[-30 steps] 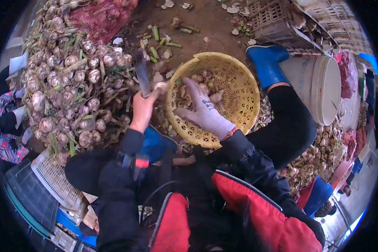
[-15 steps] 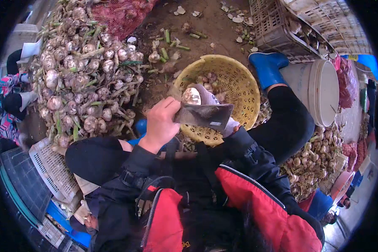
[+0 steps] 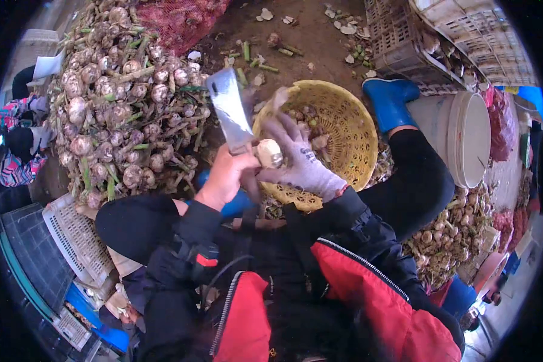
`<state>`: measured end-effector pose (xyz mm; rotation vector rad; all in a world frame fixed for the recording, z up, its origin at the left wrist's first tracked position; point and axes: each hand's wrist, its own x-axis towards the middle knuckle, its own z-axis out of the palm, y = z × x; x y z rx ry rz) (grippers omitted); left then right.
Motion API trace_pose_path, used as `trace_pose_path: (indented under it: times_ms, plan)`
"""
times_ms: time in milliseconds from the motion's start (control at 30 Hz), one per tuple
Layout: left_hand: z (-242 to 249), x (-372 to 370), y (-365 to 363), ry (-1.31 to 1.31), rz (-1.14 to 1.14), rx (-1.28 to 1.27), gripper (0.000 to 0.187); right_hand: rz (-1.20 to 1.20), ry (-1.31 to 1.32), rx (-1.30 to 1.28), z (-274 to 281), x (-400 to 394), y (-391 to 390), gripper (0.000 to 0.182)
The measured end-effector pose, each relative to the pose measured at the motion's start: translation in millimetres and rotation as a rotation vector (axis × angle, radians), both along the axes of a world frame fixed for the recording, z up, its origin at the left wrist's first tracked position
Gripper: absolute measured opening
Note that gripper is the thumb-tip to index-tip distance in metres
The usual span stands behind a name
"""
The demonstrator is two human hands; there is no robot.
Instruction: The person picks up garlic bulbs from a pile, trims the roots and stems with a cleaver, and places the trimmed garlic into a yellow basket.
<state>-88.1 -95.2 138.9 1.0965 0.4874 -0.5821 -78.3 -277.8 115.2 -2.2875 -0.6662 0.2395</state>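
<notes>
My bare left hand is closed round the handle of a cleaver, whose blade points up and away over the floor. A pale, peeled-looking garlic bulb sits against my left thumb and fingers. On the bulb's other side, my right hand wears a light grey glove, with its fingers spread and slightly blurred. A blurred pale scrap shows just beyond the gloved fingertips. Both hands are at the near left rim of a yellow perforated basket, which has several bulbs inside.
A large heap of garlic with stems lies at the left, beside a red mesh bag. Cut stems and peelings litter the floor. At the right are crates, a white bucket and more garlic. Another person is at far left.
The cleaver has swung from lying across the basket to pointing up and left. The bulb has moved down to my left fingers, and my gloved fingers have spread.
</notes>
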Motion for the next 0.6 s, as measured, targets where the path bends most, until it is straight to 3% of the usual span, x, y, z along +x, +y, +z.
trace_pose_path:
  times_ms: [67, 100, 133, 200, 233, 267, 333, 367, 400, 467, 500, 533, 600]
  plan:
    - [-2.9, -1.0, -4.4, -0.315, -0.253, 0.366, 0.033, -0.435, 0.809, 0.773, -10.5, 1.5, 12.1, 0.068]
    - [-3.1, -6.0, -8.4, -0.479, -0.269, 0.578, 0.030, -0.357, 1.104, 0.934, -12.0, 0.6, -0.8, 0.049]
    - [-5.3, -6.2, -9.2, -0.476, -0.274, 0.570, 0.030, -0.368, 1.104, 0.932, -12.8, 1.4, -2.8, 0.049]
    - [-9.4, -6.1, -5.4, -0.663, -0.216, 0.783, 0.028, -0.302, 1.006, 0.625, -16.0, 5.0, -5.2, 0.035]
    - [-4.6, -2.1, 1.0, -0.615, -0.293, 0.870, 0.028, -0.292, 0.850, 0.635, -11.5, 6.5, -3.8, 0.031]
    - [-13.1, -0.6, 9.5, -0.610, -0.296, 0.868, 0.028, -0.294, 0.855, 0.635, -4.1, 8.2, -5.2, 0.031]
    - [-47.8, -5.7, 32.3, -0.489, -0.486, 1.113, 0.024, -0.235, 0.989, 0.555, 12.3, 11.3, -11.2, 0.030]
    - [-71.8, -6.2, 48.7, -0.558, -0.501, 1.229, 0.025, -0.267, 0.955, 0.570, 17.1, 13.4, -13.7, 0.032]
    - [-93.0, 0.1, 60.4, -0.418, -0.549, 1.250, 0.031, -0.269, 0.950, 0.573, 10.4, 18.5, -18.4, 0.032]
    - [-112.7, 31.8, 52.1, -0.335, -0.353, 1.083, 0.032, -0.185, 0.155, 0.021, -9.6, 12.3, -28.8, 0.039]
    - [-108.7, 51.3, 38.6, -0.477, -0.325, 1.084, 0.030, -0.273, 0.267, -0.031, -13.2, 10.0, -25.3, 0.050]
    - [-104.1, 75.7, 24.3, -0.626, -0.285, 1.083, 0.028, -0.277, 0.267, -0.039, -15.2, 11.4, -21.4, 0.050]
    - [-143.5, 110.5, 11.2, -0.707, -0.326, 1.222, 0.026, -0.353, 0.271, -0.025, -17.3, 13.9, -14.3, 0.056]
